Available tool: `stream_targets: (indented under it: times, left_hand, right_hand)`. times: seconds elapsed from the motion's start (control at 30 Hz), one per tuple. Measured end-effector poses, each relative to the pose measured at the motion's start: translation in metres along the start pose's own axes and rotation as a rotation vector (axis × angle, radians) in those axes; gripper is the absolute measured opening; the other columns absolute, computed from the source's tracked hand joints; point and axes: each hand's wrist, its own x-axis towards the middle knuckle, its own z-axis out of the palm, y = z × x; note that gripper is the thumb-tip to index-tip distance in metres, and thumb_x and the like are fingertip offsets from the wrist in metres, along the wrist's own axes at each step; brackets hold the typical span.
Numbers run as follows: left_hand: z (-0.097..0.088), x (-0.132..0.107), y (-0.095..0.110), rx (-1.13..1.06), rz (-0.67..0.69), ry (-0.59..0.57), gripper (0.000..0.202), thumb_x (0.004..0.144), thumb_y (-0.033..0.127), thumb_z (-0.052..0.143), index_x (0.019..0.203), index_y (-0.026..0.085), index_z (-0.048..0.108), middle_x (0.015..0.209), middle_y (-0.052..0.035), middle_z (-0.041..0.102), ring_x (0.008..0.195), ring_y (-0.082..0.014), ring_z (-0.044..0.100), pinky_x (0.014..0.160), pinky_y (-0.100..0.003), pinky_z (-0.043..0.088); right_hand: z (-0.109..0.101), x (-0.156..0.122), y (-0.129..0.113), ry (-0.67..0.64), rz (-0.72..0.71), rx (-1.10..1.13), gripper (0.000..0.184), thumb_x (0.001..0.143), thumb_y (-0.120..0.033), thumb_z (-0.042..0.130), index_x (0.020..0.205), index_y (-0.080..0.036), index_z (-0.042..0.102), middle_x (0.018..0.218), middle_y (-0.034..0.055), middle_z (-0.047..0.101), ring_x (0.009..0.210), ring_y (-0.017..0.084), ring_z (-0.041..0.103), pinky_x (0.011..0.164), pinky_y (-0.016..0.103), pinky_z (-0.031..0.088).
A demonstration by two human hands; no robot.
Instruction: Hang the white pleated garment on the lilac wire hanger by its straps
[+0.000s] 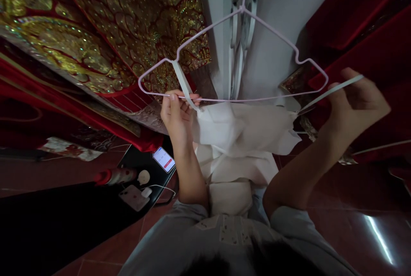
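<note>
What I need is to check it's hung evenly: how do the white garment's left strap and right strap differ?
The left strap is hooked in the hanger's notch; the right strap is off it, pinched in the right hand. The left strap runs steeply down to the left hand; the right strap stretches sideways, nearly level. Both are flat white bands on the white garment.

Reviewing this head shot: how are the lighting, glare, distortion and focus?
Head view: dim overall, with the black table almost lost in shadow. A bright glare streak lies on the floor, and sequins glint on the gold fabric. Wide-angle bending curves the wall and edges. The hanger and the left hand on it look sharp. The right hand, holding a strap, looks slightly soft.
</note>
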Motion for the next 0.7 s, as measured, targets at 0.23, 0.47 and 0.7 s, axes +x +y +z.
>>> stream_targets:
  times: [0.23, 0.47, 0.7]
  left_hand:
    - [0.0, -0.002, -0.006, -0.047, -0.009, -0.033, 0.037, 0.107, 0.051, 0.076, 0.088, 0.022, 0.063, 0.079, -0.0017, 0.08, 0.069, -0.0143, 0.075, 0.074, -0.024, 0.062]
    - [-0.005, -0.003, -0.01, -0.046, 0.062, -0.086, 0.043, 0.099, 0.061, 0.084, 0.092, 0.022, 0.066, 0.083, -0.0028, 0.082, 0.071, -0.0154, 0.077, 0.075, -0.025, 0.064]
    - [-0.005, -0.003, -0.013, -0.008, 0.084, -0.062, 0.043, 0.1, 0.062, 0.081, 0.092, 0.023, 0.066, 0.083, -0.0029, 0.081, 0.072, -0.0159, 0.076, 0.076, -0.026, 0.063]
  right_hand:
    - [0.025, 0.022, -0.023, -0.477, -0.089, -0.063, 0.03, 0.068, -0.011, 0.09, 0.094, -0.019, 0.079, 0.09, -0.0005, 0.072, 0.084, 0.013, 0.064, 0.083, 0.034, 0.052]
    - [0.032, 0.011, -0.011, -0.23, -0.457, 0.024, 0.052, 0.076, -0.053, 0.094, 0.115, -0.023, 0.077, 0.111, 0.0029, 0.064, 0.104, 0.021, 0.063, 0.086, 0.037, 0.048]
    - [0.031, -0.009, -0.013, -0.269, -0.23, 0.067, 0.038, 0.077, -0.017, 0.083, 0.114, -0.021, 0.08, 0.105, 0.0021, 0.077, 0.093, 0.018, 0.068, 0.085, 0.036, 0.049]
